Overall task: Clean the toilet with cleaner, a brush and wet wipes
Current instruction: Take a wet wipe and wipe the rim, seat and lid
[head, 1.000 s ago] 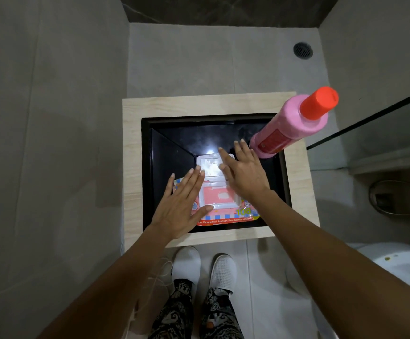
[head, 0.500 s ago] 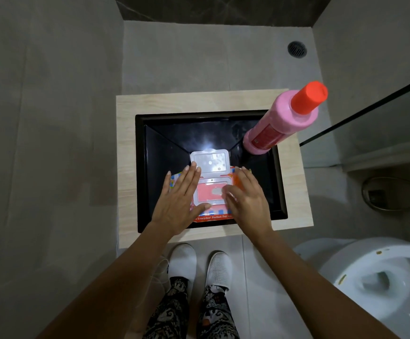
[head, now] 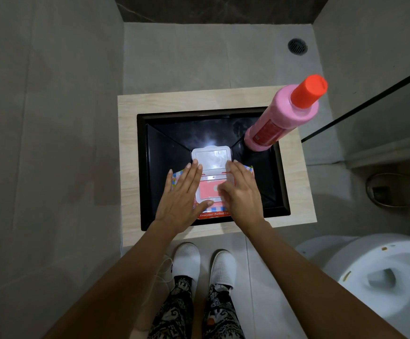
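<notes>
Centrally, the fingers (head: 191, 172) of the left hand (head: 180, 195) lie straight and flat on the wet-wipes pack (head: 210, 192), while the right hand (head: 242, 192) rests on its other side, fingers loosely extended beside the raised white flip lid (head: 210, 156). That pack lies in the black tray (head: 164, 165) set in a pale wooden stand (head: 130, 167); the pink cleaner bottle (head: 282, 118), red-capped, stands upright in the tray's far right corner. Lower right, the white toilet (head: 380, 272) stands open.
</notes>
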`<state>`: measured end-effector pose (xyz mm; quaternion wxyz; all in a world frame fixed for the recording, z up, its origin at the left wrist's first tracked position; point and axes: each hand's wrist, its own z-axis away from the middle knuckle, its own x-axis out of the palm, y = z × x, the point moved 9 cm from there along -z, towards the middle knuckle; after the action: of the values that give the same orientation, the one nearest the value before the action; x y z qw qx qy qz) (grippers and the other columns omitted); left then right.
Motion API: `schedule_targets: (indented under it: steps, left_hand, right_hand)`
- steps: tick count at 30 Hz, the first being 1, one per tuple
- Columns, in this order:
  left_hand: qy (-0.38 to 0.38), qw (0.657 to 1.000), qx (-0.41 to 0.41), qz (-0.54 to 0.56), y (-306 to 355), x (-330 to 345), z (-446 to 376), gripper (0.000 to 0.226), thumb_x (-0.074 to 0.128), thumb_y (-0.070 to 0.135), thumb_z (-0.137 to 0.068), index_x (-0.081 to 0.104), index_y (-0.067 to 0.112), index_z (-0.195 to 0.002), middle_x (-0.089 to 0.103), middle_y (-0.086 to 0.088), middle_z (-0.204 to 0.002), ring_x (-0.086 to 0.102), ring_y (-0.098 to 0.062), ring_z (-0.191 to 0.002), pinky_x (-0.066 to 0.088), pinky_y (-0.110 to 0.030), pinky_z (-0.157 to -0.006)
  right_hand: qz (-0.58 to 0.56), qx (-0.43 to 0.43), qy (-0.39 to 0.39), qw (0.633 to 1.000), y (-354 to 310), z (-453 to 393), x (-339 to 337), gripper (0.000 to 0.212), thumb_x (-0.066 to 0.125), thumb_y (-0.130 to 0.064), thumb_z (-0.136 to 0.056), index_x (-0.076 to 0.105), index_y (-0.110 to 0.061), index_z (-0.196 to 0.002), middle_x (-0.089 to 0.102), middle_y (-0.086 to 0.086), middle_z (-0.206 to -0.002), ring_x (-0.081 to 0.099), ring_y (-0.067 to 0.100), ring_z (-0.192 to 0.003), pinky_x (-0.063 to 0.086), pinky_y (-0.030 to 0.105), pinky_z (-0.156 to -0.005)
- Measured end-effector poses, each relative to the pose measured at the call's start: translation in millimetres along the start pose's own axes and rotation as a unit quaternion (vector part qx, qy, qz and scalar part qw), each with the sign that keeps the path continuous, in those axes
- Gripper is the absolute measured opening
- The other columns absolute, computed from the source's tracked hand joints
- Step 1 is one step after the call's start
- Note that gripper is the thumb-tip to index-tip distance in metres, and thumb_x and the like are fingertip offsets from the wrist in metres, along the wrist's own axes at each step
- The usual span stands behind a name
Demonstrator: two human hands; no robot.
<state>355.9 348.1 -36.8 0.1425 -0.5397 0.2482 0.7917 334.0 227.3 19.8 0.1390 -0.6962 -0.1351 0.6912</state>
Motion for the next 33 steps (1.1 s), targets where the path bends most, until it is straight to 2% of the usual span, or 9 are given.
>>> schedule_targets:
  steps: [5,10,16,19,23,26,28,33]
  left_hand:
    - [0.004,1.000,-0.003,-0.003,1.0,0.1,0.0,0.087,0.013,0.071,-0.085,-0.009,0.016,-0.149,-0.017,0.002,-0.154,-0.017,-0.012,-0.141,-0.019,-0.041,-0.112]
    - [-0.001,1.000,-0.005,-0.019,1.3,-0.5,-0.2,0.088,0.013,0.071,-0.085,-0.010,0.015,-0.149,-0.018,0.001,-0.155,-0.019,-0.012,-0.141,-0.021,-0.042,-0.111]
    - [-0.009,0.999,-0.022,-0.044,3.6,-4.5,-1.8,0.095,0.003,0.074,-0.079,-0.011,0.013,-0.150,-0.014,-0.004,-0.159,-0.011,-0.016,-0.147,-0.024,-0.043,-0.110]
    - [-0.009,0.999,-0.027,-0.042,4.7,-5.1,-0.9,0.094,0.007,0.074,-0.081,-0.013,0.014,-0.150,-0.016,-0.004,-0.159,-0.011,-0.016,-0.147,-0.019,-0.045,-0.112]
    - [-0.012,0.999,-0.030,-0.030,5.1,-3.4,-2.1,0.092,0.020,0.072,-0.087,-0.012,0.013,-0.150,-0.015,-0.004,-0.159,-0.011,-0.017,-0.147,-0.020,-0.045,-0.112]
    - [-0.019,0.998,-0.034,-0.039,4.8,-1.5,-3.1,0.092,0.015,0.073,-0.085,-0.014,0.013,-0.149,-0.017,-0.004,-0.158,-0.012,-0.017,-0.146,-0.020,-0.046,-0.111]
    - [-0.020,0.998,-0.038,-0.045,4.5,-1.3,-3.4,0.093,0.009,0.074,-0.083,-0.014,0.013,-0.149,-0.017,-0.003,-0.158,-0.013,-0.016,-0.146,-0.020,-0.046,-0.111]
    - [-0.018,0.998,-0.042,-0.043,6.4,-2.3,-4.6,0.093,0.009,0.074,-0.083,-0.010,0.012,-0.150,-0.015,-0.004,-0.159,-0.010,-0.017,-0.147,-0.022,-0.045,-0.110]
  right_hand:
    - [0.010,0.029,-0.008,0.999,-0.2,-2.1,5.9,0.014,0.080,-0.002,-0.068,0.067,-0.004,-0.065,0.059,0.023,-0.127,0.053,0.040,-0.123,0.045,0.050,-0.098]
    - [0.009,0.049,0.001,0.999,2.3,-4.2,13.6,0.010,0.073,0.002,-0.072,0.065,-0.001,-0.077,0.058,0.021,-0.129,0.050,0.037,-0.127,0.042,0.047,-0.100]
    - [0.004,0.039,0.016,0.999,-1.0,-0.6,4.8,0.029,0.074,0.006,-0.058,0.058,-0.002,-0.081,0.057,0.020,-0.126,0.052,0.037,-0.123,0.041,0.045,-0.100]
    - [0.006,0.047,0.025,0.999,-2.7,-1.1,-7.6,0.033,0.076,0.005,-0.062,0.061,0.002,-0.091,0.057,0.022,-0.126,0.052,0.038,-0.123,0.044,0.049,-0.100]
    - [-0.005,0.028,0.093,0.995,-10.1,-7.7,-39.6,0.022,0.070,0.010,-0.064,0.058,0.002,-0.082,0.058,0.025,-0.123,0.053,0.041,-0.120,0.044,0.049,-0.100]
    - [-0.013,0.019,0.161,0.987,-15.0,-14.6,-67.0,0.005,0.056,0.005,-0.075,0.058,0.003,-0.079,0.059,0.026,-0.121,0.052,0.040,-0.119,0.044,0.049,-0.099]
    - [-0.018,0.021,0.194,0.981,-16.8,-19.0,-80.9,0.012,0.047,0.004,-0.079,0.058,0.003,-0.078,0.059,0.026,-0.121,0.053,0.041,-0.119,0.043,0.049,-0.099]
    - [-0.043,0.031,0.244,0.968,-18.6,-24.1,-104.4,0.010,0.053,0.011,-0.075,0.057,0.003,-0.078,0.059,0.025,-0.122,0.053,0.040,-0.119,0.042,0.047,-0.099]
